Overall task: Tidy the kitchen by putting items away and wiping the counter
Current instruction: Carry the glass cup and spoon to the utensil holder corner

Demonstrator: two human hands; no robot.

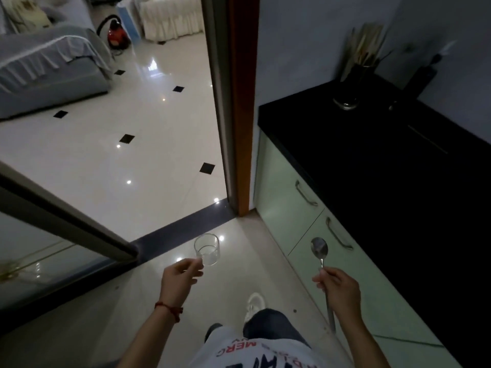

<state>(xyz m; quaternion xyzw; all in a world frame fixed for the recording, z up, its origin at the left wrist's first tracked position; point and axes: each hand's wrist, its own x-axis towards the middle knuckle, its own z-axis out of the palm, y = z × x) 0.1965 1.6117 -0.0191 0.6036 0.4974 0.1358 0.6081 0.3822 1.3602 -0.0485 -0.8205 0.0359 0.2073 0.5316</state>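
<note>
Down low, the person's left hand (180,274) pinched a clear glass (207,249) by its side and held it over the shiny floor (106,160), near the doorway. Further right, the right hand (338,288) was closed around the handle of a metal spoon (319,248), bowl pointing up, beside the green cupboard drawers (281,187) under the black counter (385,160).

Past my doorway, a grey sofa (45,67) sits on the glossy tiled floor (111,160), and a red vacuum (117,35) stands near a white-skirted chair (170,17) beyond it.
</note>
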